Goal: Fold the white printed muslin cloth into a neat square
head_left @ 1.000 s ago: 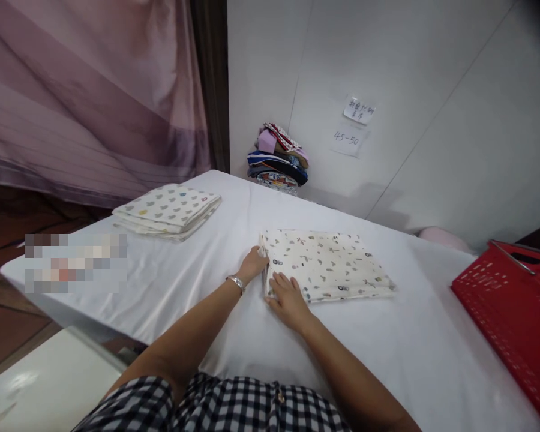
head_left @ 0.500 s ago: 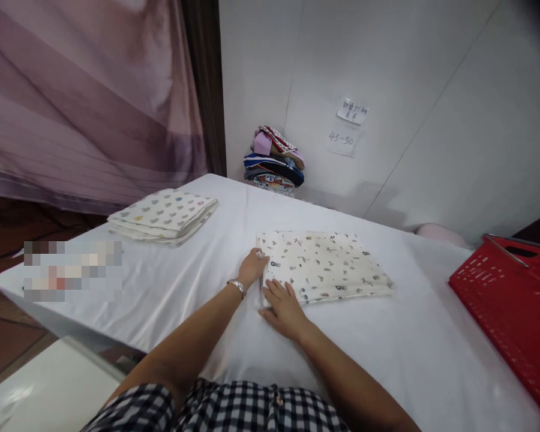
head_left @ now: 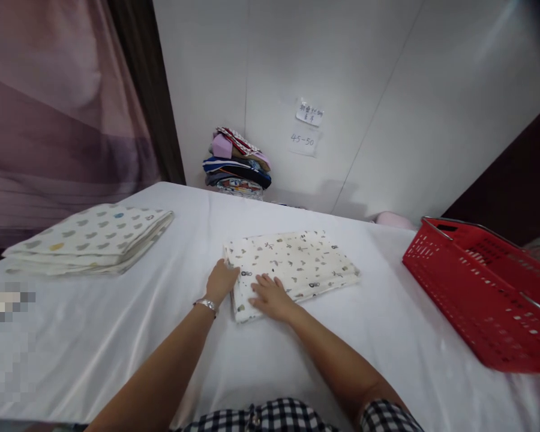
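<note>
A folded cloth [head_left: 292, 264], cream with small dark prints, lies flat on the white table [head_left: 117, 336], near its middle. The left hand [head_left: 221, 282] rests at the cloth's left edge, fingers curled against that edge; whether it pinches the fabric cannot be told. A silver watch [head_left: 207, 305] sits on that wrist. The right hand [head_left: 270, 297] lies open and flat, palm down, on the cloth's near left corner, gripping nothing.

Well left of the cloth sits a stack [head_left: 90, 237] of folded cloths with grey and coloured spots. Right of the cloth, well apart, a red basket [head_left: 486, 294] stands tilted on the table. Beyond the cloth, against the wall [head_left: 387, 90], is a pile of coloured clothes [head_left: 236, 162], and two paper notes [head_left: 306, 127] are stuck to the wall above the cloth.
</note>
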